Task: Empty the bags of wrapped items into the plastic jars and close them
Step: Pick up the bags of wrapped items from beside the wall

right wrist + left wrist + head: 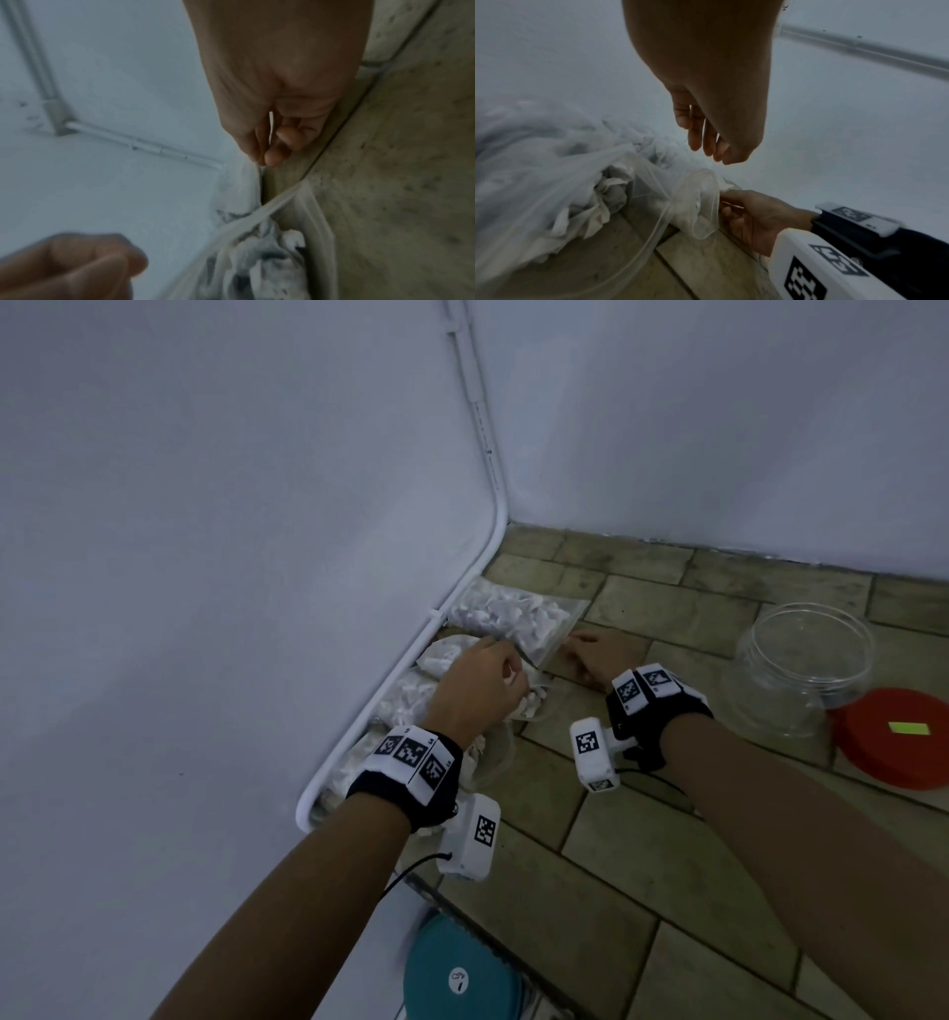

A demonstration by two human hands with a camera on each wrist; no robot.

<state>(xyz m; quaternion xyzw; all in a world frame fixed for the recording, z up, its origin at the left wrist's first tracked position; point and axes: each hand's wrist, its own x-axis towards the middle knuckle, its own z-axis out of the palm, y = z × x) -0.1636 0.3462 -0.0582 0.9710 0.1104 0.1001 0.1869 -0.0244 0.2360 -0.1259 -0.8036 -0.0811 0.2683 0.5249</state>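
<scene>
Several clear zip bags of white wrapped items lie in a row along the wall. My right hand (598, 654) pinches the open mouth of one bag (513, 618), and the left wrist view shows its fingers (731, 205) curled on the clear plastic rim (706, 203). My left hand (480, 680) hovers just over the same bag. Its fingers (706, 142) hang loosely curled with nothing visible between them. The crumpled wrapped items (608, 192) show through the plastic. An open clear plastic jar (803, 665) stands to the right, with its red lid (893, 737) lying beside it.
The brick-patterned floor (642, 839) meets two grey-white walls in a corner. A white pipe (488, 469) runs down the corner and along the left wall's foot. A teal lid (457, 973) lies at the bottom edge, near my left forearm.
</scene>
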